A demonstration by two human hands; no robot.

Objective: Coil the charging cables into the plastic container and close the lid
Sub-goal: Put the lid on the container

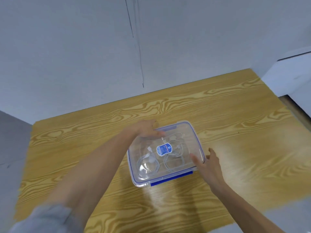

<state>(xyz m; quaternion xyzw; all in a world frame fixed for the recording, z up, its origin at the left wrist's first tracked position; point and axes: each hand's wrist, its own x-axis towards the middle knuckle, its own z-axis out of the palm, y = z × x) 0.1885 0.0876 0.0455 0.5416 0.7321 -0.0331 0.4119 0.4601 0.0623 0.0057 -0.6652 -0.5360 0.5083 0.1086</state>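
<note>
Between both grips, on wood-grain desk (235,132): clear plastic container (148,175), blue-rimmed lid (193,140) on top. Under lid: white charging cables (173,163), coiled. Left grip (146,130): apart, fingers laid on far-left lid corner. Right grip (207,163): apart, fingers spread, tips touching near-right lid edge. Midway between grips: blue sticker (163,149), writing too small to read.

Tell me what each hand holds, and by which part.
Nothing is gripped. The left hand lies on the far-left corner of the lid; the right hand, spread open, is at its right edge.
</note>
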